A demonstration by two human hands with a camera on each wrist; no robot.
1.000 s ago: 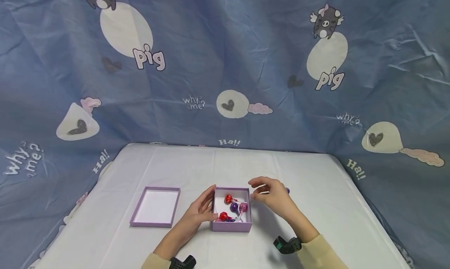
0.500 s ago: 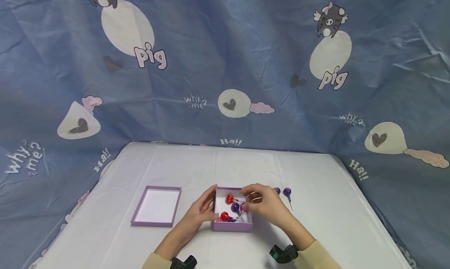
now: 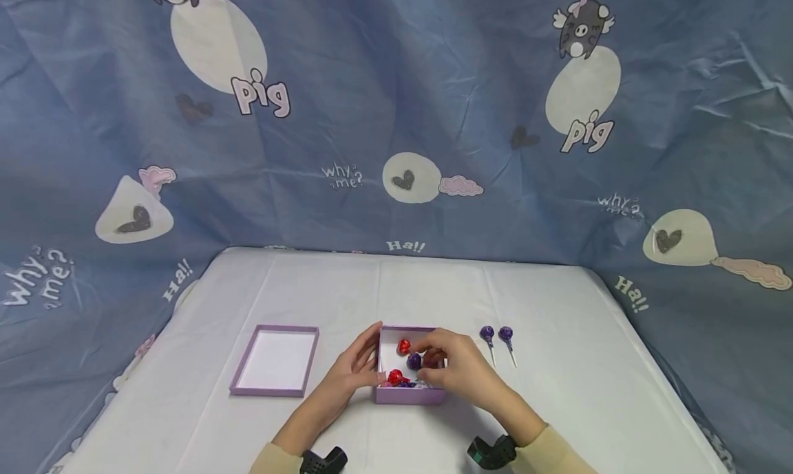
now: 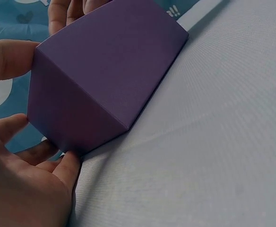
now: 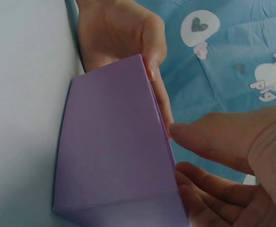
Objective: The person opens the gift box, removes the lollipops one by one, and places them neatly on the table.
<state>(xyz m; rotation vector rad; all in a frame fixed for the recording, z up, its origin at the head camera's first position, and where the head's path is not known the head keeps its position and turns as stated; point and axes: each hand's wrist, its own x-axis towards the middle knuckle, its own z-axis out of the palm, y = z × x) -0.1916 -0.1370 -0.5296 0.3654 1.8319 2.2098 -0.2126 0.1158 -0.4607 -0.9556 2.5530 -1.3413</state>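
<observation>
A shallow lilac box holds several lollipops in the head view. Among them are a red lollipop near the back, another red lollipop at the front left and a purple lollipop in the middle. My left hand grips the box at its left side, thumb over the front rim and fingers along the wall. Over the right half of the box, my right hand reaches in, thumb and forefinger parted beside the purple lollipop. That hand covers the pink lollipop's spot.
Right of the box, two purple lollipops, one beside the other, lie side by side with sticks toward the front. The lilac box lid lies inside-up on the left of the white table. A blue printed cloth hangs behind.
My right hand has moved left and down from the box's right edge into the box, uncovering two purple lollipops on the table. My left hand has stayed on the box.
</observation>
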